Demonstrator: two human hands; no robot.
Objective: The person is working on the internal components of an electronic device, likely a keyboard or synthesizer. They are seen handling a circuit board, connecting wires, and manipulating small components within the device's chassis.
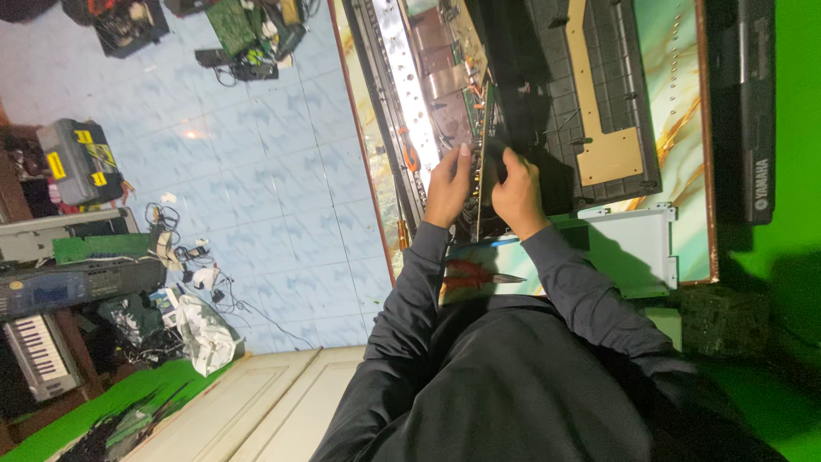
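Note:
My left hand [450,185] and my right hand [516,193] both grip a green circuit board [482,128] that stands on edge between them. The left hand's thumb points up along the board's left face, and the right hand's fingers curl round its right face. The board rises out of an opened electronic keyboard, between the long metal chassis [400,77] on the left and the black plastic casing [599,85] on the right. Both forearms are in dark grey sleeves.
On the marble-patterned table [680,68] lie red-handled pliers [473,278], an orange-handled screwdriver [410,154], a white metal bracket [637,244] and a black keyboard [757,111]. The tiled floor at left holds a grey and yellow toolbox [77,158], old keyboards [38,351], cables and a plastic bag [205,334].

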